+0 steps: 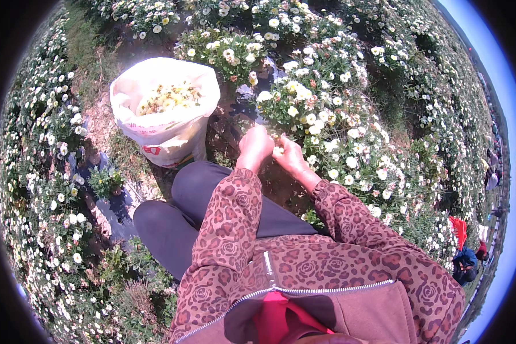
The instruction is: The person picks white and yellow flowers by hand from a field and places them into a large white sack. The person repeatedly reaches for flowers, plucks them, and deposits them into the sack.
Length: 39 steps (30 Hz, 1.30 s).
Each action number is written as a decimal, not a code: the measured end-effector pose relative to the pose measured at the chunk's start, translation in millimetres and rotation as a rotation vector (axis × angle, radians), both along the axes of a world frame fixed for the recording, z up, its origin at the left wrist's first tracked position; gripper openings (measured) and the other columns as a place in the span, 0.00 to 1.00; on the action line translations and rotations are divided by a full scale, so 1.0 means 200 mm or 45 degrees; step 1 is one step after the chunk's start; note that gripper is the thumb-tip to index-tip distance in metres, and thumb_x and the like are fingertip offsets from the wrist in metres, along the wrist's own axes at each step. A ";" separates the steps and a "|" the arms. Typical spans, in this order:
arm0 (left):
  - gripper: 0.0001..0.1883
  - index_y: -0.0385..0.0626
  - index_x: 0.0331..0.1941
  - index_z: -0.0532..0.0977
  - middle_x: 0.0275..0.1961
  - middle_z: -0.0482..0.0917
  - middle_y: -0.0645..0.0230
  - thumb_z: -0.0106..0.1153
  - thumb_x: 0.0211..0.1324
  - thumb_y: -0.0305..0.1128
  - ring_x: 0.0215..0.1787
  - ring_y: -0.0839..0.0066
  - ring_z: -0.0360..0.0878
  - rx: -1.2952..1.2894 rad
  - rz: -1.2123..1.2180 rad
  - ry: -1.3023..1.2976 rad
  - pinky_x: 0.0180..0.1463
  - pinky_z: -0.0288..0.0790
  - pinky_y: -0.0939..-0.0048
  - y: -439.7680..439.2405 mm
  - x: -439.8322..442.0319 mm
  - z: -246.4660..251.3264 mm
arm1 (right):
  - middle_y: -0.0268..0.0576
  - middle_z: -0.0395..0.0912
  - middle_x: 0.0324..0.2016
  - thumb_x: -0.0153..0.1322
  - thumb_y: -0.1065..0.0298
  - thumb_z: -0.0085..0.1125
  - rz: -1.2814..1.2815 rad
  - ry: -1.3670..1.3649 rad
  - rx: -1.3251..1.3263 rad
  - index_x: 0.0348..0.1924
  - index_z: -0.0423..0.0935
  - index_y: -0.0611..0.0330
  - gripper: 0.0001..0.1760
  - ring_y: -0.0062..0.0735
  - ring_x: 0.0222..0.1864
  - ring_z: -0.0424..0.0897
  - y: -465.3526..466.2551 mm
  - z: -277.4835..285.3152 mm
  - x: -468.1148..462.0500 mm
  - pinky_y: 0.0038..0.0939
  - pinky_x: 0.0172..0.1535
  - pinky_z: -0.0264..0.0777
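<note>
My left hand (256,145) is curled into a loose fist at the edge of a bush of white flowers (303,92). Its fingertips face away, so whether it holds anything is hidden. Close beside it, my right hand (293,157) pinches a pale flower head (278,151) between thumb and fingers. Both hands are above my knees, in front of the bush. Ahead and to the left stands a white woven sack (163,135), its mouth wide and its rim rolled outward. Picked flower heads (170,98), cream and yellow with some browned, fill it to near the top.
Rows of flowering bushes (64,142) spread on both sides. Sheets of plastic film (116,215) cover parts of the soil. My bent knees (155,221) are just below the sack. At the far right, a person in blue (465,260) is near a red cloth-like thing (458,232).
</note>
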<state>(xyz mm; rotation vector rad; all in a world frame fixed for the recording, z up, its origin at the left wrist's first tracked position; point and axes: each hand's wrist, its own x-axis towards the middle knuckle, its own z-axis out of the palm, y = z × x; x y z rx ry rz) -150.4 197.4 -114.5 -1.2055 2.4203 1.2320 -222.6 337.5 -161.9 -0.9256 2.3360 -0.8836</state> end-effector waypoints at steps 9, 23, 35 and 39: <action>0.14 0.40 0.48 0.84 0.52 0.85 0.44 0.63 0.59 0.32 0.58 0.48 0.84 -0.047 0.062 0.118 0.59 0.78 0.52 0.03 0.06 0.02 | 0.27 0.77 0.24 0.74 0.71 0.65 -0.267 -0.726 -0.423 0.45 0.82 0.60 0.08 0.15 0.23 0.72 0.02 -0.08 0.04 0.23 0.25 0.66; 0.15 0.42 0.52 0.84 0.57 0.85 0.51 0.61 0.62 0.29 0.62 0.52 0.83 -0.025 0.058 -0.039 0.62 0.78 0.56 0.05 0.00 0.06 | 0.30 0.77 0.27 0.79 0.69 0.59 -0.329 -0.761 -0.265 0.51 0.81 0.62 0.09 0.16 0.25 0.75 0.39 0.34 -0.01 0.21 0.29 0.71; 0.07 0.37 0.32 0.79 0.25 0.80 0.59 0.60 0.56 0.29 0.29 0.72 0.79 0.171 -0.037 0.826 0.38 0.74 0.65 0.07 0.09 0.15 | 0.23 0.69 0.25 0.76 0.62 0.65 -0.179 -1.265 -0.460 0.48 0.80 0.56 0.11 0.12 0.23 0.64 0.29 0.29 -0.03 0.19 0.26 0.57; 0.06 0.40 0.34 0.75 0.26 0.77 0.72 0.55 0.64 0.30 0.23 0.85 0.72 0.622 -0.007 0.746 0.25 0.66 0.77 0.13 0.11 0.16 | 0.24 0.74 0.31 0.77 0.62 0.65 -0.047 -1.335 -0.546 0.47 0.79 0.54 0.09 0.13 0.28 0.68 0.23 0.45 -0.04 0.19 0.31 0.62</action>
